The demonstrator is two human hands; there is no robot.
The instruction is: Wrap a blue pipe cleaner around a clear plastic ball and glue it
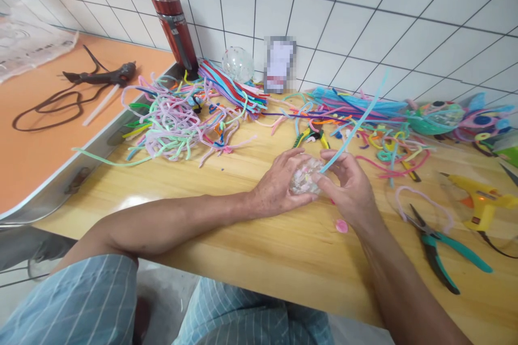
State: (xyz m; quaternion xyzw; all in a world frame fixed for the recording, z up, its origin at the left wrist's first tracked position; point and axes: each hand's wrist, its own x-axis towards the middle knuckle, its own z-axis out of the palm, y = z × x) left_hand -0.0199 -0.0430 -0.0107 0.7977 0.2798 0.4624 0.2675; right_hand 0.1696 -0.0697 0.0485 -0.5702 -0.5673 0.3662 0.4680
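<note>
My left hand [272,186] is wrapped round a clear ball [304,177] with pale confetti-like bits inside, held low over the wooden table. Between the thumb and fingers of my right hand [353,190] is a light blue pipe cleaner [358,125]. Its near end meets the right side of the ball, and the rest sticks up toward the wall. A pink disc [342,225] lies just below my right hand. Beyond the ball, a pair of pliers with yellow-green handles [311,135] is partly hidden by my hands.
Tangled pipe cleaners [172,124] and straight bundles [234,89] line the back, near a red thermos [174,27], another clear ball [238,63] and a phone [279,64]. Teal-handled pliers [439,245] and a yellow glue gun [481,199] lie right; a black glue gun [109,74] lies left.
</note>
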